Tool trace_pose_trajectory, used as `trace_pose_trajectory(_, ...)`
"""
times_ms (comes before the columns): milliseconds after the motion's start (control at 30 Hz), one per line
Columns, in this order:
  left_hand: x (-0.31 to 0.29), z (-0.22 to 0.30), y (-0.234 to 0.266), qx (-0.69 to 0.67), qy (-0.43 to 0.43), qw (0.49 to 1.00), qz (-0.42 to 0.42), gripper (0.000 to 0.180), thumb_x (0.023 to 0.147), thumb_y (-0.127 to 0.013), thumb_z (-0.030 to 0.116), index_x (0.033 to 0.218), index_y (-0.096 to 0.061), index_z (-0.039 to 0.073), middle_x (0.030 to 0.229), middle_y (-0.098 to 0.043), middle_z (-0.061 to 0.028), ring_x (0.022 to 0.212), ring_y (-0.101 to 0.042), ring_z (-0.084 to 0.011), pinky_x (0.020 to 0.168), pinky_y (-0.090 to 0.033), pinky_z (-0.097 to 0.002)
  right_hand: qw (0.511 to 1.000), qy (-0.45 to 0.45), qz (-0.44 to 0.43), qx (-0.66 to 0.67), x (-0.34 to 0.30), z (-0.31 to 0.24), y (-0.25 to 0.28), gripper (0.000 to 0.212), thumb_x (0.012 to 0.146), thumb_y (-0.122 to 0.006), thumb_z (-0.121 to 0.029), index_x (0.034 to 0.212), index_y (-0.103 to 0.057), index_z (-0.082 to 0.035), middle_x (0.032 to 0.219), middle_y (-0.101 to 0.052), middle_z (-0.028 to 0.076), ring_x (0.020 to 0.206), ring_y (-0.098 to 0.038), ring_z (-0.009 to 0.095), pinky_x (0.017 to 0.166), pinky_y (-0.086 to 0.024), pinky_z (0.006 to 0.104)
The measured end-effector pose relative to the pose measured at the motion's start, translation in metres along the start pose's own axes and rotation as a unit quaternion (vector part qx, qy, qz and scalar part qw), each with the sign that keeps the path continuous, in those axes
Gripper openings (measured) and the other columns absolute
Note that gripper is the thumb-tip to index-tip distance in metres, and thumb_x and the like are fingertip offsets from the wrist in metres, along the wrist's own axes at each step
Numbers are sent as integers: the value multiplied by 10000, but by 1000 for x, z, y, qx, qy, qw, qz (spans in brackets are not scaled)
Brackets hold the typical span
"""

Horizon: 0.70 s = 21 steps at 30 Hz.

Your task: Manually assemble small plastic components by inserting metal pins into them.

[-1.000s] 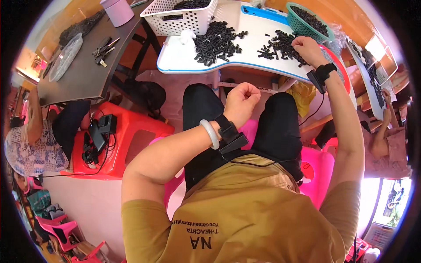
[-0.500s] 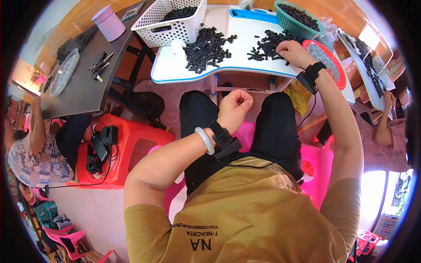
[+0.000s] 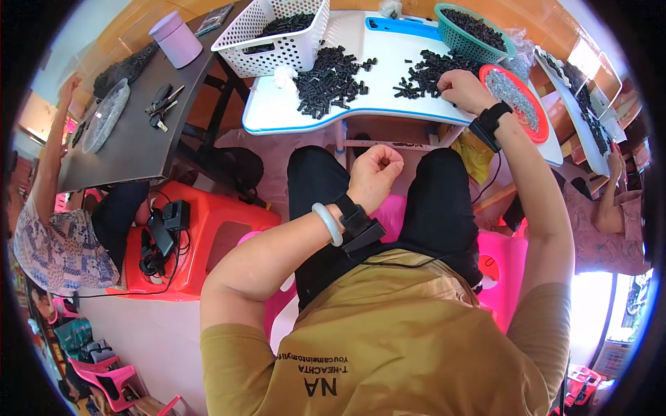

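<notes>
My left hand (image 3: 374, 177) is over my lap, its fingers curled into a loose pinch; anything between them is too small to make out. My right hand (image 3: 463, 91) reaches to the table with fingers drawn together, at the right edge of a small pile of short black tube-like pieces (image 3: 433, 69). What its fingertips hold, if anything, is hidden. A larger pile of the same black pieces (image 3: 326, 87) lies left on the white table (image 3: 388, 90). Beside my right wrist is a red tray (image 3: 542, 126) of small shiny clear or silvery pieces.
A white perforated basket (image 3: 239, 59) and a green basket (image 3: 466, 47), both holding black pieces, stand at the back. A blue tray (image 3: 402, 26) lies between them. On the dark left table (image 3: 139, 139) are a lilac canister (image 3: 177, 43) and keys (image 3: 163, 107). Co-workers sit on both sides.
Both hands stay in nearly the same places, with only slight finger movement at the right. The co-worker at the left has raised an arm. The whole view has shifted a little.
</notes>
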<state>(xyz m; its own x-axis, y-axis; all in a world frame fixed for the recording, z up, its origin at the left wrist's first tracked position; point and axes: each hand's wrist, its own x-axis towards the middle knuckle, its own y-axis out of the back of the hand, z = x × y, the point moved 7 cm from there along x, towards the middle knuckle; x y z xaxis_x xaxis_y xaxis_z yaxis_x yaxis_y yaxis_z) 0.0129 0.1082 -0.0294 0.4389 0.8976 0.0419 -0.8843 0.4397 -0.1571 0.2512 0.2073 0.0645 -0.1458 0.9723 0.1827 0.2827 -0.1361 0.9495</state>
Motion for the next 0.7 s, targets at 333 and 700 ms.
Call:
trace_pose_trajectory(333, 2, 6, 0, -6, -23, 1000, -3, 12, 826, -590, 13, 829, -585, 23, 692, -542, 19, 596, -472, -51, 512, -393, -209, 1000, -2, 30, -3, -3, 1, 2, 131, 722, -601, -126, 774, -622, -7, 771, -609, 151, 755, -597, 315, 704, -472, 388)
trace_pose_trajectory(700, -2, 68, 7, -48, -129, 989, 47, 136, 866, -609, 43, 995, -566, 45, 807, -558, 24, 624, -490, -29, 536, -405, -171, 833, 0, 108, 543, -62, -105, 18, 78, 847, -596, -85, 898, -586, -27, 693, -530, -20, 618, -489, 50, 563, -392, 186)
